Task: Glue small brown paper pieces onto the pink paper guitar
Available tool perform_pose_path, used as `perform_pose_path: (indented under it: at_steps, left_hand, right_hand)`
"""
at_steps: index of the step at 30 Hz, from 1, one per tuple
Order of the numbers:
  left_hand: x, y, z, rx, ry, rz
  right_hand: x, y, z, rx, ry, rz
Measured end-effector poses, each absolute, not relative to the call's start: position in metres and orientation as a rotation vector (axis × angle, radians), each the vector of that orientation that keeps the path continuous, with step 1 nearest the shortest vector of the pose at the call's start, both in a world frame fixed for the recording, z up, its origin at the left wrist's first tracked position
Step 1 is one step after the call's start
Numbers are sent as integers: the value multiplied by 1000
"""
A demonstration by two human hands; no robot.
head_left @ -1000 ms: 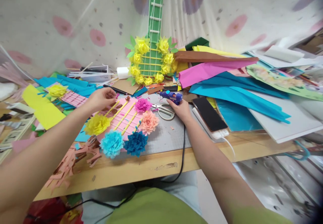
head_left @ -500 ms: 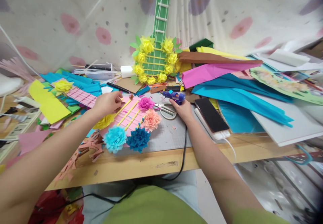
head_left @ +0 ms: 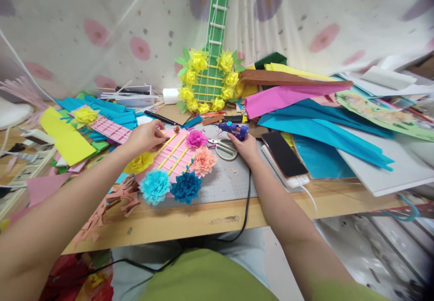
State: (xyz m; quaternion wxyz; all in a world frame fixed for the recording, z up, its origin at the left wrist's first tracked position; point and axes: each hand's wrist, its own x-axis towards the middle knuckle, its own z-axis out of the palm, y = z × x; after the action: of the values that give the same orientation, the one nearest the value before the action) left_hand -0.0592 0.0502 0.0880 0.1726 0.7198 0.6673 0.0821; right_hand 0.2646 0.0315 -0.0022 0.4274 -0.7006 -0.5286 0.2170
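A pink paper guitar (head_left: pixel 174 156) lies on the grey cutting mat, with yellow strips across its body. Around its edge sit paper flowers: a magenta one (head_left: pixel 196 138), a peach one (head_left: pixel 204 161), a dark blue one (head_left: pixel 186 187), a light blue one (head_left: pixel 155 187) and a yellow one (head_left: pixel 139 162). My left hand (head_left: pixel 148 137) is at the body's upper left edge, fingers curled together; what they may pinch is hidden. My right hand (head_left: pixel 244 146) grips a blue hot glue gun (head_left: pixel 233 130), its nozzle pointing left. Scissors (head_left: pixel 224 149) lie just below the glue gun.
A green paper guitar (head_left: pixel 213 75) ringed with yellow flowers stands against the curtain. Folded coloured paper (head_left: pixel 294 95) is piled at the right, near a phone (head_left: pixel 284 154) on a white power bank. The glue gun's black cable (head_left: pixel 248 201) hangs over the table's front edge.
My left hand has shifted very slightly at the pink guitar's edge. My right hand keeps the glue gun in the same place.
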Motion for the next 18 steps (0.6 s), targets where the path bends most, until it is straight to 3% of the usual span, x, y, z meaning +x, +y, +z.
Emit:
perform_pose_path:
  at_steps: [5,18]
  left_hand:
    - [-59,54,87,1923,1871,220]
    - [-52,51,90,2338,1830,80]
  right_hand:
    - [264,31,-2,-1754,-1322,539]
    - [263,31,-1,-1770,-1311,554]
